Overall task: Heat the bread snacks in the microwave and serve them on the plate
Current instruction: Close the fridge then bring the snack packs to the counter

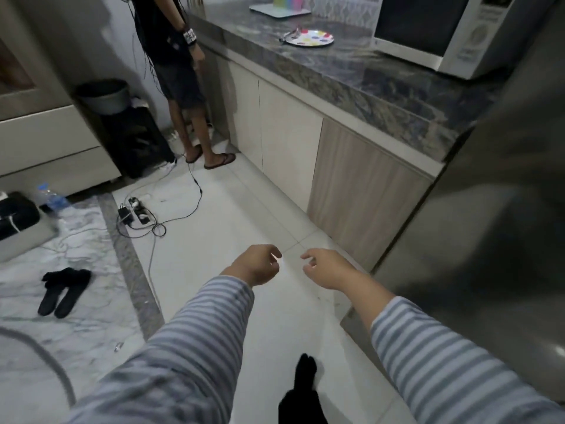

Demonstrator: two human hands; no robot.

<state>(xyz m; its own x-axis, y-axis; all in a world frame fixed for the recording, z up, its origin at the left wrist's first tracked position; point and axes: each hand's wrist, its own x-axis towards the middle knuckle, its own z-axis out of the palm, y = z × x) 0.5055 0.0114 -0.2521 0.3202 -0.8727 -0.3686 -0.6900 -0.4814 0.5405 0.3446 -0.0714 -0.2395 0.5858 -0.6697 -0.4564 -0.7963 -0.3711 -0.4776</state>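
Both hands reach forward over the pale floor, holding nothing: the left hand [260, 264] and right hand [324, 267] hang with fingers loosely curled, near each other but apart. One spotted plate [308, 38] lies on the dark stone counter [351, 68], beside one white microwave [452, 29] with its door closed. Bread snacks cannot be made out.

Home kitchen: stone countertop [351, 71], microwave [452, 29], base cabinets [290, 139], tiled floor [214, 240].
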